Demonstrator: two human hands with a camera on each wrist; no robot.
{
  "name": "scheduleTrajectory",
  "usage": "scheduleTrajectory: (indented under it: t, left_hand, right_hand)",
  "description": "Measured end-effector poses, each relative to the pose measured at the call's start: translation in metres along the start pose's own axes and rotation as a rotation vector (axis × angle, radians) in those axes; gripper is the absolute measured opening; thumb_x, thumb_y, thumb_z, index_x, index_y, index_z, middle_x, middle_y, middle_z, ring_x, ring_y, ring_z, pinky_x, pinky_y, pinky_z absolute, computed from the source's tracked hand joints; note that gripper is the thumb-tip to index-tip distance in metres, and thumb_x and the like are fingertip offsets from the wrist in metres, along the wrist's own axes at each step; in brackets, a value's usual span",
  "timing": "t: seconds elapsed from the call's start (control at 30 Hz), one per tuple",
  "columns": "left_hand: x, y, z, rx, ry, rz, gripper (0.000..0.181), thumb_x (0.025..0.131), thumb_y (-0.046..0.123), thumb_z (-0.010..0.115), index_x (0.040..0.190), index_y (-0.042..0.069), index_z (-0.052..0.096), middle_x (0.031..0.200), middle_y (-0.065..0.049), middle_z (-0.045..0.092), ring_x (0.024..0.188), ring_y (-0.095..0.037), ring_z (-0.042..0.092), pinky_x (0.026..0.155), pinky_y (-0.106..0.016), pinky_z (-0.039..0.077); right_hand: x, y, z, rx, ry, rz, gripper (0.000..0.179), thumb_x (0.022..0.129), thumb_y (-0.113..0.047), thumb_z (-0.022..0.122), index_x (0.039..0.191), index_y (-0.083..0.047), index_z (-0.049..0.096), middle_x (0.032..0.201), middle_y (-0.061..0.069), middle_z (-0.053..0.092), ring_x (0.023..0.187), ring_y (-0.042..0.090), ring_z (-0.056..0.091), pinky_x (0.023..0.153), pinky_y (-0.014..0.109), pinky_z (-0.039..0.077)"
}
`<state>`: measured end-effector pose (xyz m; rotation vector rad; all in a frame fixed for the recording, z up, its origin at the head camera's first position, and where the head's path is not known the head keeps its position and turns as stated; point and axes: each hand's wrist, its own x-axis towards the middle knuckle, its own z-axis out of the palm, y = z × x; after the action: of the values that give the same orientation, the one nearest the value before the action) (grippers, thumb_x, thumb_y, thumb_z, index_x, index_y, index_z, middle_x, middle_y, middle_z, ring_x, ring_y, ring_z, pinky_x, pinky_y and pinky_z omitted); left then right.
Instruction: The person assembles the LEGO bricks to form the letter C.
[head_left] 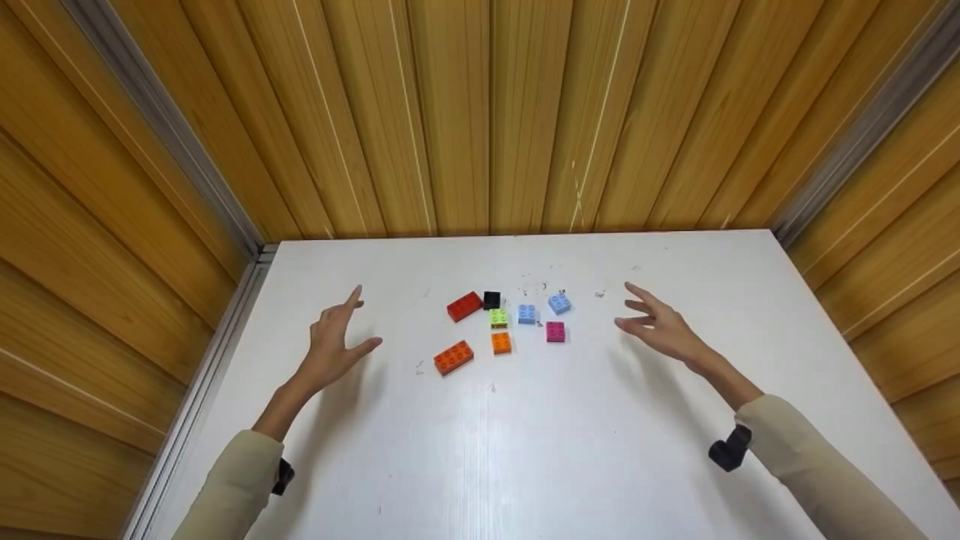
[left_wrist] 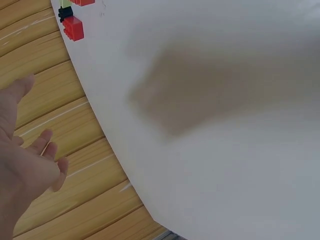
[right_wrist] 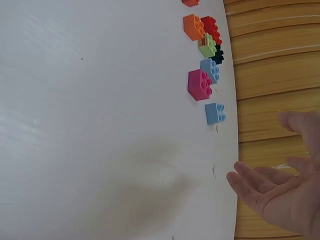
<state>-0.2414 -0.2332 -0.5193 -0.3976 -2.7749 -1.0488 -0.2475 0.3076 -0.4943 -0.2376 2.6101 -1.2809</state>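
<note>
Several toy building bricks lie loosely grouped on a white table (head_left: 525, 435). A long red brick (head_left: 465, 307) touches or nearly meets a black brick (head_left: 491, 300), with a lime green brick (head_left: 499, 319) just in front. Two light blue bricks (head_left: 527, 314) and a magenta brick (head_left: 555, 331) sit to the right. Nearer me are a small orange brick (head_left: 501, 343) and a long orange-red brick (head_left: 454, 358). My left hand (head_left: 334, 341) hovers left of the bricks, thumb spread from the fingers, holding nothing. To their right hovers my right hand (head_left: 660, 326), fingers loosely extended and holding nothing.
Wood-patterned panels (head_left: 487, 112) rise behind the table and on both sides. A metal frame rail (head_left: 202, 397) runs along the left table edge. Small dark marks (head_left: 536, 285) dot the tabletop behind the bricks. Each wrist carries a black camera (head_left: 729, 448).
</note>
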Motion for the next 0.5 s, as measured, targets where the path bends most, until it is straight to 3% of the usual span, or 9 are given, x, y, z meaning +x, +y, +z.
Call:
scheduleTrajectory:
  t: [0.17, 0.3, 0.5]
  left_hand:
    - [-0.001, 0.006, 0.009, -0.081, -0.069, -0.006, 0.086, 0.093, 0.016, 0.075, 0.162, 0.005, 0.024, 0.143, -0.024, 0.056, 0.133, -0.043, 0.049, 0.112, -0.067, 0.032]
    - [-0.004, 0.009, 0.018, -0.138, -0.134, -0.012, 0.084, 0.094, 0.016, 0.073, 0.162, 0.007, 0.024, 0.141, -0.024, 0.057, 0.130, -0.039, 0.053, 0.106, -0.060, 0.043]
    - [-0.006, 0.010, 0.031, -0.172, -0.143, -0.008, 0.081, 0.094, 0.015, 0.074, 0.161, 0.008, 0.029, 0.139, -0.024, 0.059, 0.125, -0.039, 0.058, 0.099, -0.058, 0.049]
  right_hand:
    - [0.007, -0.007, 0.024, 0.023, -0.041, -0.036, 0.074, 0.102, -0.033, 0.062, 0.162, -0.008, 0.025, 0.153, 0.030, 0.046, 0.134, 0.048, 0.054, 0.106, 0.054, 0.050]
    - [0.010, -0.012, 0.041, 0.066, -0.093, -0.053, 0.070, 0.102, -0.029, 0.063, 0.160, -0.007, 0.031, 0.149, 0.030, 0.051, 0.130, 0.044, 0.058, 0.100, 0.043, 0.056]
    - [0.020, -0.021, 0.064, 0.130, -0.171, -0.104, 0.067, 0.102, -0.026, 0.064, 0.158, -0.003, 0.034, 0.142, 0.031, 0.056, 0.122, 0.040, 0.065, 0.096, 0.040, 0.058]
